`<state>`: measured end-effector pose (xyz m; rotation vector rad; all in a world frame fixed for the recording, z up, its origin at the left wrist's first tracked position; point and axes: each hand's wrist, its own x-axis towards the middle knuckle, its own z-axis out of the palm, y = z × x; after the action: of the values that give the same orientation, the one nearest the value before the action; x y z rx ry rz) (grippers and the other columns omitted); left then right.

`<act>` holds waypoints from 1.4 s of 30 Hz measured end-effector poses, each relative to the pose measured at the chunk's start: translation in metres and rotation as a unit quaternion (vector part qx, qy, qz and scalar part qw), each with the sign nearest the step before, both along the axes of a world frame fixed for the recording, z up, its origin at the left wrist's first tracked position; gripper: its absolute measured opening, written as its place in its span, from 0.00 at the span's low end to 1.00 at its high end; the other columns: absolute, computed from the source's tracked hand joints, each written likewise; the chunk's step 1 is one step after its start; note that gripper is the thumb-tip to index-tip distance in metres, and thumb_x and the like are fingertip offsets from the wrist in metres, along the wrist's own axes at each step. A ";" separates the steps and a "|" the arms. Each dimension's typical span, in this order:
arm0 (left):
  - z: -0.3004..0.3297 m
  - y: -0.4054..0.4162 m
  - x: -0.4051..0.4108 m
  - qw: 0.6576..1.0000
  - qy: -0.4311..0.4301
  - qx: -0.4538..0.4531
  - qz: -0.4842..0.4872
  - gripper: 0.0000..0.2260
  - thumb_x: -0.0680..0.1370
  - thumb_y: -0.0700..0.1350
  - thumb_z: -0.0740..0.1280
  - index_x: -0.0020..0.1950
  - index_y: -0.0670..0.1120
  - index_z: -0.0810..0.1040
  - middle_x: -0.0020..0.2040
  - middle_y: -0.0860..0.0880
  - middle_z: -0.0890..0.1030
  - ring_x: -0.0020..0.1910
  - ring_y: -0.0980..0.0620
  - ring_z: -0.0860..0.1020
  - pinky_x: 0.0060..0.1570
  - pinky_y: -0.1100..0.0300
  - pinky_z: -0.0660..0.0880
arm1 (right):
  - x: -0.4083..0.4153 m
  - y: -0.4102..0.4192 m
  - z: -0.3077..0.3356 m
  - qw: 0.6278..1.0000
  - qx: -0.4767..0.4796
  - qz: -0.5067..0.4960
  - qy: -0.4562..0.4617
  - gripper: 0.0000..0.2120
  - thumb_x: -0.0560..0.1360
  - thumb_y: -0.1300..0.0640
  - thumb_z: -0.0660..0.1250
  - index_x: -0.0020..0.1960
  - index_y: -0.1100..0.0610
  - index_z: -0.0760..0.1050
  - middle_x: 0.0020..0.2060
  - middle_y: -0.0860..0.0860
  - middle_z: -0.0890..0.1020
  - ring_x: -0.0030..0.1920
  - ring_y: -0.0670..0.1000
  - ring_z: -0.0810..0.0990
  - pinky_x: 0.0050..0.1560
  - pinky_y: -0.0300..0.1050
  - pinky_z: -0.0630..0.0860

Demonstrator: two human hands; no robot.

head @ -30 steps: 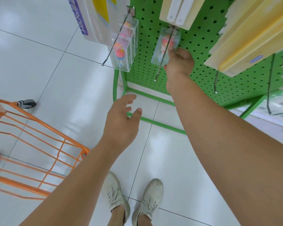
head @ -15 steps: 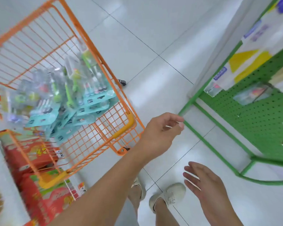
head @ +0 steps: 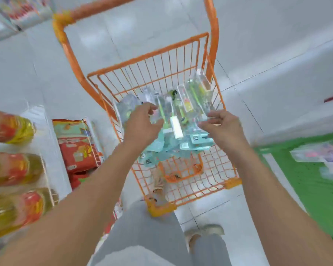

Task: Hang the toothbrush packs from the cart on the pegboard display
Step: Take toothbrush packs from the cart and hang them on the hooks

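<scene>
The orange wire cart (head: 231,182) stands in front of me with several toothbrush packs (head: 191,140) piled inside, clear blisters on teal cards. My left hand (head: 140,122) reaches into the pile, thumb and fingers closing round a clear pack with a green brush (head: 162,112). My right hand (head: 222,125) is curled at the lower edge of another clear pack (head: 197,96) that leans against the cart's right wall. The picture is blurred by motion. The green pegboard (head: 305,181) lies at the right edge, with one hung pack (head: 323,152) faintly visible on it.
A shelf on the left holds yellow oil bottles (head: 12,169) and red packets (head: 77,148) close to the cart's left side. White tiled floor surrounds the cart. My legs and a shoe (head: 204,231) are below the cart's near end.
The view swung from the pegboard to the cart. My right hand left the hung pack, and both hands have moved into the cart onto the toothbrush packs.
</scene>
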<state>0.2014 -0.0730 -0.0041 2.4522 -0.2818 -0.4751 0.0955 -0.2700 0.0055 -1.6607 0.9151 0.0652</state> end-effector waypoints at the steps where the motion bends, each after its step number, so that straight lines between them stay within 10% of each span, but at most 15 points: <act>1: -0.004 0.012 0.022 0.999 -0.011 0.034 -0.023 0.22 0.76 0.50 0.73 0.67 0.46 0.75 0.62 0.45 0.77 0.59 0.46 0.76 0.58 0.53 0.73 | 0.022 0.011 -0.004 0.999 -0.032 0.013 0.011 0.22 0.71 0.53 0.78 0.61 0.57 0.76 0.49 0.51 0.81 0.48 0.52 0.82 0.51 0.53 0.80; 7: -0.029 0.041 0.105 0.979 0.003 0.171 -0.109 0.40 0.70 0.60 0.76 0.75 0.43 0.65 0.71 0.41 0.68 0.70 0.38 0.68 0.67 0.44 0.69 | 0.100 0.031 -0.047 0.966 -0.208 0.089 0.123 0.38 0.74 0.45 0.75 0.74 0.62 0.65 0.70 0.59 0.73 0.69 0.59 0.72 0.63 0.49 0.71; 18: -0.078 -0.008 0.100 0.956 0.015 0.244 -0.161 0.38 0.73 0.68 0.64 0.75 0.47 0.60 0.56 0.41 0.80 0.68 0.36 0.69 0.75 0.37 0.53 | 0.115 0.025 -0.087 0.917 -0.323 0.129 0.196 0.10 0.77 0.56 0.69 0.46 0.58 0.69 0.37 0.51 0.72 0.41 0.55 0.75 0.31 0.45 0.60; 22: -0.080 -0.006 0.097 0.980 -0.009 0.174 -0.092 0.33 0.75 0.55 0.64 0.75 0.42 0.59 0.37 0.50 0.80 0.50 0.41 0.79 0.74 0.41 0.59 | 0.107 0.018 -0.078 0.951 -0.279 0.061 0.123 0.12 0.73 0.55 0.67 0.37 0.60 0.67 0.31 0.51 0.68 0.31 0.51 0.65 0.28 0.43 0.57; 25: -0.054 -0.001 0.095 0.999 -0.004 0.020 0.038 0.30 0.75 0.50 0.66 0.75 0.44 0.62 0.35 0.52 0.79 0.38 0.51 0.78 0.46 0.55 0.76 | 0.091 0.016 -0.056 0.990 -0.098 -0.096 0.037 0.11 0.74 0.58 0.67 0.35 0.60 0.70 0.31 0.53 0.68 0.34 0.52 0.67 0.34 0.43 0.70; 30: 0.002 0.013 0.095 0.923 0.182 -0.253 0.224 0.08 0.76 0.46 0.70 0.52 0.44 0.80 0.44 0.51 0.80 0.50 0.47 0.82 0.51 0.53 0.82 | 0.035 0.022 0.003 0.901 0.331 -0.255 -0.112 0.04 0.78 0.62 0.67 0.48 0.62 0.80 0.42 0.57 0.79 0.40 0.55 0.83 0.55 0.57 0.83; 36: 0.044 -0.005 0.039 0.803 0.427 -0.400 0.110 0.13 0.76 0.38 0.71 0.60 0.42 0.77 0.49 0.48 0.83 0.50 0.49 0.82 0.44 0.57 0.81 | -0.050 0.022 0.029 0.874 0.389 -0.207 -0.206 0.15 0.74 0.65 0.65 0.60 0.61 0.76 0.54 0.60 0.82 0.53 0.59 0.84 0.58 0.56 0.81; 42: 0.051 -0.063 -0.057 0.856 0.375 -0.356 0.030 0.22 0.69 0.37 0.75 0.62 0.44 0.76 0.50 0.47 0.85 0.49 0.50 0.83 0.48 0.56 0.79 | -0.143 -0.012 0.033 0.841 0.363 -0.311 -0.254 0.28 0.62 0.63 0.78 0.59 0.59 0.71 0.42 0.52 0.82 0.42 0.50 0.79 0.42 0.40 0.79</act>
<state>0.1441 -0.1360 0.0469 1.4134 -0.0269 -1.0364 -0.0472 -0.2817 0.0387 -0.5710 0.8241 -0.4119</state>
